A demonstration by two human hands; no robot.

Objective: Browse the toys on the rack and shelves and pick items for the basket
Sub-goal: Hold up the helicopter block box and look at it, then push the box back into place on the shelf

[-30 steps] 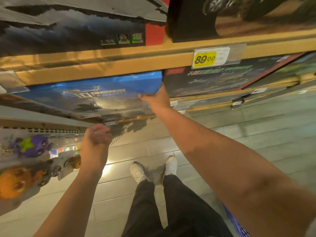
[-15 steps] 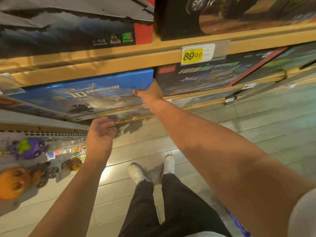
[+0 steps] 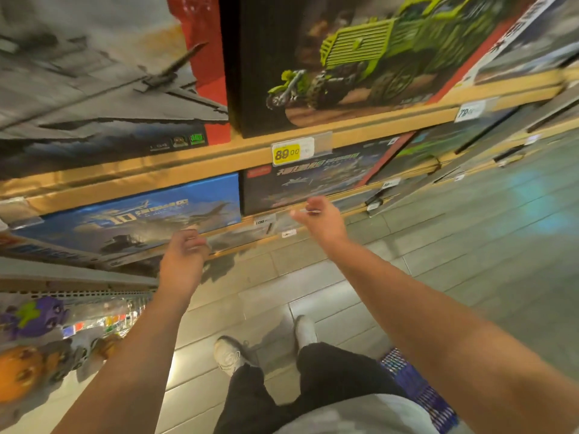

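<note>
A blue toy box point(image 3: 150, 214) with a jet picture stands on a wooden shelf point(image 3: 131, 177), under a yellow 89.00 price tag point(image 3: 286, 154). My right hand point(image 3: 319, 219) hovers in front of the shelf to the right of the blue box, fingers spread, holding nothing. My left hand point(image 3: 185, 261) hangs below the box's lower edge with fingers loosely curled, also holding nothing. A dark box point(image 3: 316, 177) with a plane stands right of the blue one. Part of a blue basket point(image 3: 416, 393) shows on the floor by my right leg.
Above, a black box with a green truck point(image 3: 354, 61) and a grey aircraft box point(image 3: 100, 89) fill the upper shelf. A rack at the left holds hanging toys, a purple one point(image 3: 34, 317) and an orange one point(image 3: 18, 371). Grey tiled floor point(image 3: 470, 245) stretches to the right.
My right hand has let go of the blue box's right edge and moved away to the right. The left hand stays under the box. The view has tilted upward.
</note>
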